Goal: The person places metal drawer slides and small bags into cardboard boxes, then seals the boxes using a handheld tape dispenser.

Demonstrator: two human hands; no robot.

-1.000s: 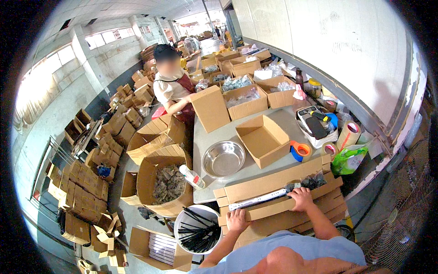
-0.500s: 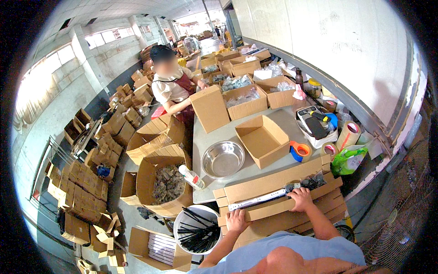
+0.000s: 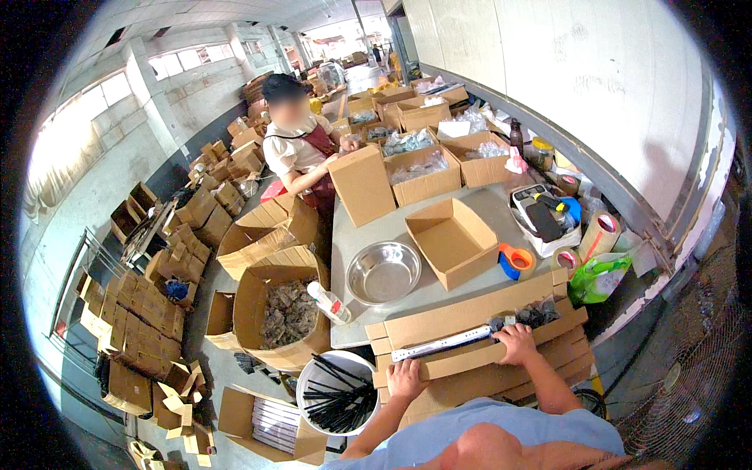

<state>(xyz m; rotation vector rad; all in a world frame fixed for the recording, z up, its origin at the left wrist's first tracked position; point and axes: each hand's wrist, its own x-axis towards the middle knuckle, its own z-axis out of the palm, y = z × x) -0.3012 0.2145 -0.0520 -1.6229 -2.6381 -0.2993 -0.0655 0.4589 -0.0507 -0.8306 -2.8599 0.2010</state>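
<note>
A long, flat cardboard box (image 3: 462,368) lies open before me, on top of more flat cardboard. Inside it rests a white metal drawer slide (image 3: 442,345), with clear bags of dark small parts (image 3: 536,313) at its right end. My left hand (image 3: 406,380) grips the near flap by the slide's left end, fingers curled over the edge. Further right, my right hand (image 3: 516,345) holds the same flap, its fingertips close to the slide and the bags. The undersides of both grips are hidden.
Beyond the box stand a steel bowl (image 3: 383,272), an open carton (image 3: 453,243) and a tape dispenser (image 3: 516,262). To the left are a white bottle (image 3: 329,303) and a bucket of black strips (image 3: 338,392). A co-worker (image 3: 301,149) stands across, near several cartons.
My hands and the long box stay almost as they were. Across the table, the co-worker's hands have shifted slightly near the upright carton.
</note>
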